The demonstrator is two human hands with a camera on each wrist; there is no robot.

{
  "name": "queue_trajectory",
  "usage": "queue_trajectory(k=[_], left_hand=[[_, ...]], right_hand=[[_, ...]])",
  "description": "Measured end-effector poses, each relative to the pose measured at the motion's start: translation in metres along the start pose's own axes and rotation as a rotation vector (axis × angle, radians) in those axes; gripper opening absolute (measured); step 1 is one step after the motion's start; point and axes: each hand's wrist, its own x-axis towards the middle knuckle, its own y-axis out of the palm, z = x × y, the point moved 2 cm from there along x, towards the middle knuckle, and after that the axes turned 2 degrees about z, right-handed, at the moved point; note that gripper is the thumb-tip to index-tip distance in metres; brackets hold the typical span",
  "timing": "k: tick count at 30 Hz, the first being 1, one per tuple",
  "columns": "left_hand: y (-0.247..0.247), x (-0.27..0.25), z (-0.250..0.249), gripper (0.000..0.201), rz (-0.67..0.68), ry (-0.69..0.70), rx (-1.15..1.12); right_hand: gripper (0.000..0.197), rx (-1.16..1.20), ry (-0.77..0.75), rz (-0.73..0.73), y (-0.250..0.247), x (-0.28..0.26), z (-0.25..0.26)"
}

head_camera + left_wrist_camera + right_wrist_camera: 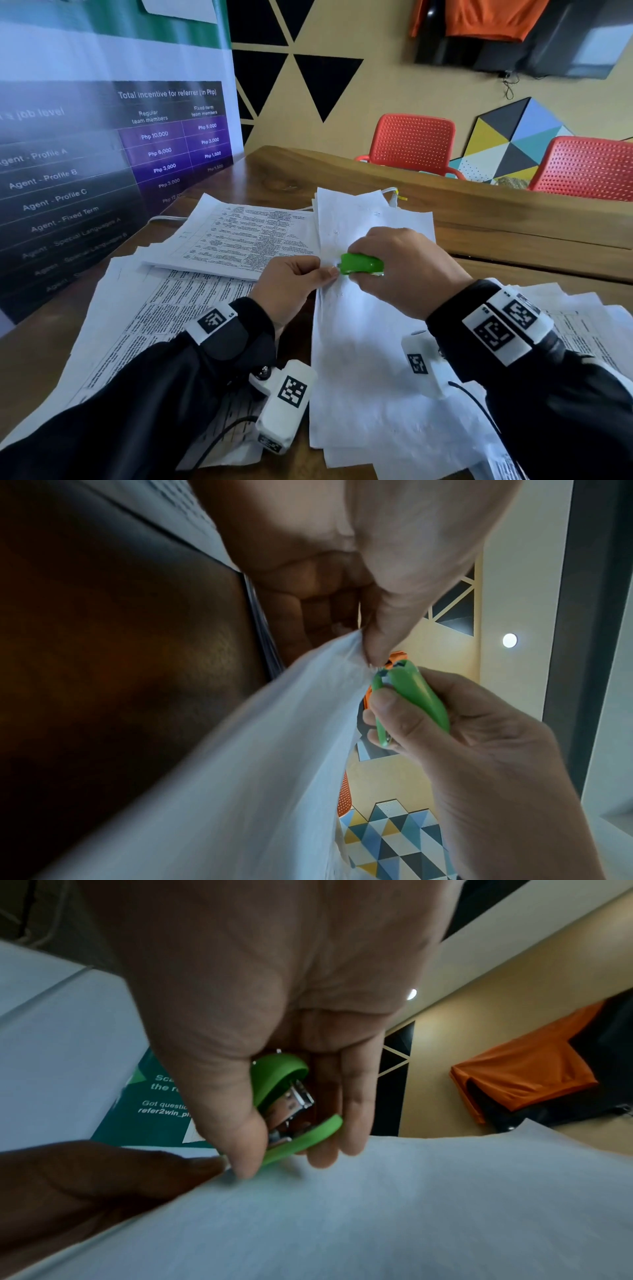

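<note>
My right hand (pixel 394 270) grips a small green stapler (pixel 362 264), its nose pointing left at the edge of a blank-side-up sheaf of white paper (pixel 359 342). My left hand (pixel 291 284) pinches that paper edge between thumb and forefinger, right at the stapler's nose. In the left wrist view the thumb tip holds the lifted paper (pixel 274 750) against the stapler (pixel 411 696). In the right wrist view the stapler (pixel 291 1104) shows its metal magazine between green halves, held above the paper (pixel 377 1204).
Printed sheets (pixel 239 236) lie fanned over the wooden table (pixel 513 240), left, right and under my arms. A banner (pixel 102 154) stands at the left. Two red chairs (pixel 414 144) sit beyond the far edge. A white cable (pixel 394 192) lies behind the papers.
</note>
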Motion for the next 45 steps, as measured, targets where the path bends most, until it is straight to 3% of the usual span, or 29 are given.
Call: queue_trajectory(k=[4,7,12,15,18,22,24,25,29,34,36,38,41,43,45], left_hand=[[0.000,0.001,0.001,0.017,0.007,0.028,0.028],[0.000,0.002,0.001,0.039,0.041,0.047,0.043],[0.000,0.003,-0.001,0.020,0.059,0.046,0.030],[-0.002,0.006,0.001,0.022,0.046,0.052,0.030],[-0.003,0.006,0.002,0.037,0.046,0.034,0.014],[-0.003,0.005,0.001,0.067,0.077,0.017,-0.034],[-0.003,0.005,0.000,0.090,0.100,0.020,-0.038],[-0.002,0.004,-0.001,0.090,0.106,0.018,-0.036],[0.001,0.001,-0.003,0.059,0.085,0.006,-0.018],[0.006,0.000,-0.002,0.051,0.124,-0.011,0.015],[0.008,-0.001,0.000,0.063,0.135,-0.019,-0.007],[0.008,0.000,0.002,0.063,0.113,-0.045,-0.064],[0.006,0.003,0.006,0.016,0.026,-0.109,-0.121],[0.006,0.002,0.005,0.011,0.008,-0.134,-0.159],[0.006,0.002,0.004,0.007,-0.001,-0.160,-0.178]], right_hand=[[0.017,-0.056,-0.025,0.004,0.001,0.000,0.002],[0.017,-0.148,-0.040,0.026,0.004,0.001,0.004],[0.016,0.368,0.174,0.080,0.005,-0.004,-0.016],[0.017,0.576,0.240,0.185,0.010,-0.004,-0.020],[0.016,0.571,0.227,0.167,0.014,-0.002,-0.022],[0.015,0.264,-0.005,0.028,0.012,0.000,-0.018],[0.016,0.256,-0.045,-0.005,0.011,0.001,-0.017],[0.015,0.293,-0.026,-0.011,0.012,0.001,-0.019],[0.017,0.543,0.145,0.035,0.012,0.000,-0.027],[0.029,1.120,0.344,0.092,0.023,0.001,-0.029],[0.027,1.210,0.366,0.074,0.022,0.001,-0.028],[0.023,1.094,0.319,0.035,0.017,0.000,-0.027],[0.021,0.716,0.225,0.022,0.008,-0.004,-0.027],[0.021,0.496,0.191,0.061,0.005,-0.006,-0.025],[0.020,0.424,0.175,0.087,0.006,-0.007,-0.022]])
